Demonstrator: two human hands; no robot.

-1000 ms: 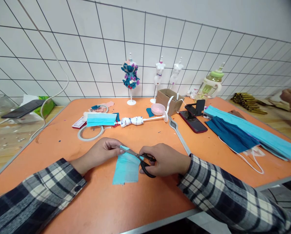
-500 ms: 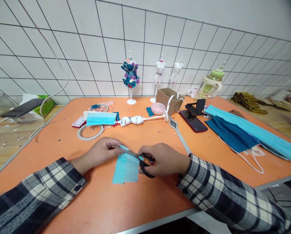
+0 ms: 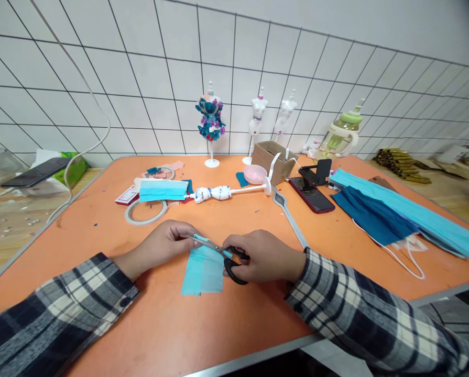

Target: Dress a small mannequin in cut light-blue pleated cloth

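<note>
A light blue piece of fabric [image 3: 203, 269] lies on the orange table [image 3: 234, 324] in front of me. My left hand [image 3: 164, 244] pinches its top left corner, fingers closed on the cloth. My right hand [image 3: 262, 257] grips black-handled scissors [image 3: 227, 255], whose blades reach left across the fabric's upper edge towards my left fingers. Both arms wear plaid sleeves.
Behind lie a tape ring [image 3: 145, 211], a blue face mask [image 3: 162, 190], a lying doll mannequin [image 3: 218, 194], three standing mannequins [image 3: 211, 123], a cardboard box [image 3: 273, 158], a pink bowl [image 3: 254, 174], a red phone [image 3: 311, 194], dark and light blue cloths [image 3: 379, 215] and a green bottle [image 3: 342, 134].
The scissors and both hands stay almost in place at the fabric's top edge. The other person's hand at the far right has left the view.
</note>
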